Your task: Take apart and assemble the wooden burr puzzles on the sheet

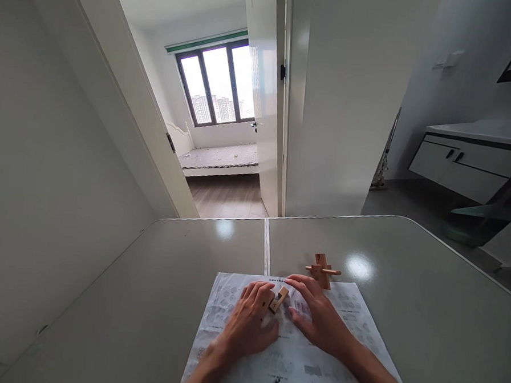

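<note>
A small light-wood puzzle piece (279,300) with a notch and a dark mark on it lies tilted over the printed sheet (272,364), between my two hands. My left hand (251,320) has its fingers curled round the left end of this piece, partly hiding it; the thumb rests lower down. On the other side, my right hand (317,315) is open, with fingers and thumb apart and fingertips just short of the piece. Beyond the right hand sits a crossed assembly of wooden pieces (321,272) with a thin stick through it, touching the sheet's far edge.
The grey table (147,300) has a pale seam (267,246) running away from me. A doorway ahead shows a bed (223,155) under a window (218,84). To the far right stand a white cabinet (462,162) and a green stool (471,211).
</note>
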`<state>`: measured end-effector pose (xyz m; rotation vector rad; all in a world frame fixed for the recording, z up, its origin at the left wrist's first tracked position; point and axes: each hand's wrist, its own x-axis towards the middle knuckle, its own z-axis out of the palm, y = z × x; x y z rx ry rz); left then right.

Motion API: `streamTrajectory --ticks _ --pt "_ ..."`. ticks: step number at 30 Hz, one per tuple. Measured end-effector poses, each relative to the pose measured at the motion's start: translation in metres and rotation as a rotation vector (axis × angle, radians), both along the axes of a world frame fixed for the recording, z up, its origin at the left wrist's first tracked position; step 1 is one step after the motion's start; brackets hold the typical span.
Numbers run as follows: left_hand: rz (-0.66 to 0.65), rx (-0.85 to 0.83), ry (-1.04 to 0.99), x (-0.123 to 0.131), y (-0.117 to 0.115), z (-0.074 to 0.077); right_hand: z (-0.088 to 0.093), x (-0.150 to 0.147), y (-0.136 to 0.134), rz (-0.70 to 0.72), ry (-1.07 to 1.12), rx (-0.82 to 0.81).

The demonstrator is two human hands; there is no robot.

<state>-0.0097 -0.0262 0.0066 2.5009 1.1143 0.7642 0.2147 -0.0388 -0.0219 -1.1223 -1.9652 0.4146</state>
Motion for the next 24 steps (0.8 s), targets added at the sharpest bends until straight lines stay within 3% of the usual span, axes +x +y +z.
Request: streamTrajectory --ticks 5,24 --pt "0.004 0.016 0.077 -0.011 0.007 0.008 0.002 -0.001 0.000 0.110 -0.061 -0.014" --pt "0.092 0.008 0.160 -0.064 0.038 0.015 -0.011 0.001 0.005 -0.021 0.009 -0.069"
